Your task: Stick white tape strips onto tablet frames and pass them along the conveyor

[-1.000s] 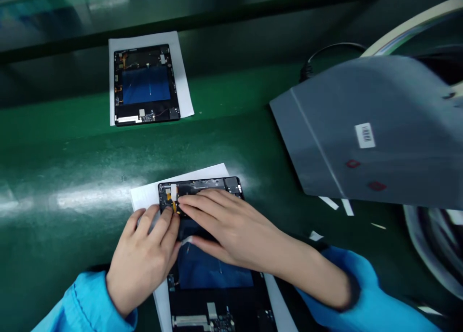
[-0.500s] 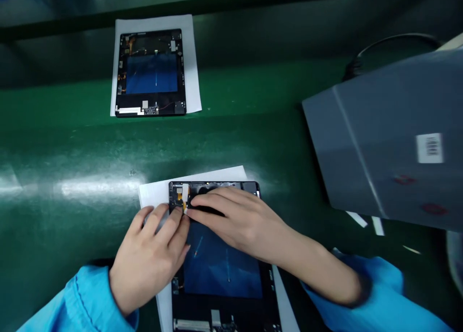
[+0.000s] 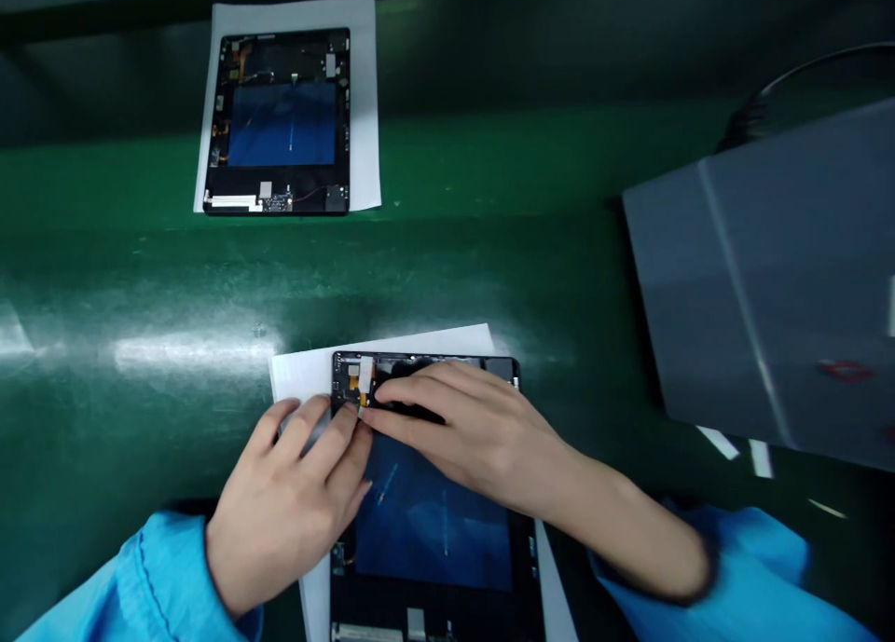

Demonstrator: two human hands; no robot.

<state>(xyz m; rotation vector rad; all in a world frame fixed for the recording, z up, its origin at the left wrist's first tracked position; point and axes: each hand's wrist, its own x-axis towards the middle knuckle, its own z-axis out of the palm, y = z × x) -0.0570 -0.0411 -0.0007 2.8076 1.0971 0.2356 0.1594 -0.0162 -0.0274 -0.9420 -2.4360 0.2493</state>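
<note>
In the head view an opened tablet (image 3: 433, 614), its inside facing up, lies at the bottom centre with a blue panel (image 3: 433, 530) in its middle. My left hand (image 3: 290, 502) rests over its upper left edge, fingers bent and apart, tips touching down near an orange flex cable with a white strip (image 3: 365, 375). From the right, my right hand (image 3: 475, 423) reaches across the tablet. Its fingertips come together at the lower end of that cable, beside my left fingertips. Whatever lies between them is too small to make out, and the right thumb is hidden.
White paper (image 3: 300, 372) lies under the tablet on the green table (image 3: 489, 269). Farther back, a second opened tablet (image 3: 280, 181) sits on another sheet (image 3: 364, 111). A large grey box-like object (image 3: 762, 279) stands at right, with a black cable (image 3: 748, 116) behind and white strips (image 3: 761, 457) nearby.
The view has shifted slightly, so the far tablet appears higher and the grey object farther right. Both hands keep nearly the same place on the near tablet.
</note>
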